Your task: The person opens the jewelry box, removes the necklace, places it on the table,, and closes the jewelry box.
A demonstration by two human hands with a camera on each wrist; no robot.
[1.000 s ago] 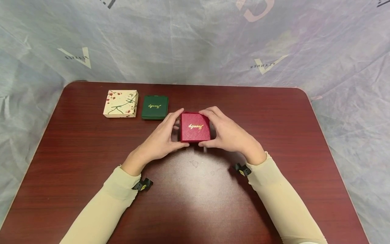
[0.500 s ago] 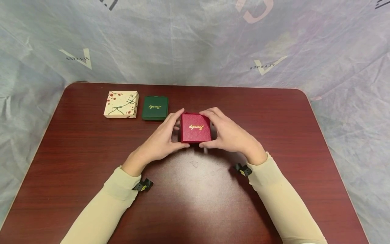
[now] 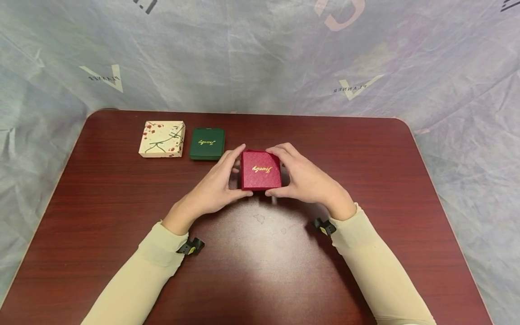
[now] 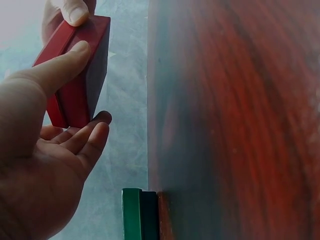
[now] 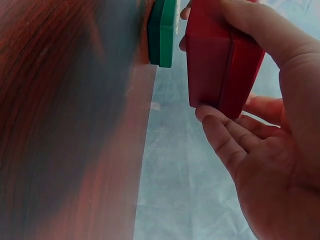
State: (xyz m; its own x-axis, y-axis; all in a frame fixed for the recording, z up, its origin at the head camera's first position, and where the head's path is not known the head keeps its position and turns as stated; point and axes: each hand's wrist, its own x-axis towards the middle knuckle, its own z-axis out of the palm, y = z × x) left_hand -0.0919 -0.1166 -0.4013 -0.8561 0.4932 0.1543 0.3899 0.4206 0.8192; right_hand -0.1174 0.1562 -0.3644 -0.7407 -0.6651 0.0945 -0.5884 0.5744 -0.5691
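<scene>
A square red jewelry box (image 3: 261,170), lid on, bears gold "Jewelry" lettering that reads upside down in the head view. My left hand (image 3: 213,185) grips its left side, thumb on the near face and fingers at the far edge. Opposite it, my right hand (image 3: 308,178) holds the right side the same way. Both wrist views show the red box (image 4: 82,70) raised off the table, a seam running between lid and base. In the right wrist view the right thumb presses the near face of the red box (image 5: 210,60), fingers under its lower edge.
A green jewelry box (image 3: 207,144) sits just beyond my left hand on the dark wooden table (image 3: 345,275). Left of it lies a cream box (image 3: 161,139) with red flowers and green branches. A grey printed sheet (image 3: 227,58) hangs behind the table.
</scene>
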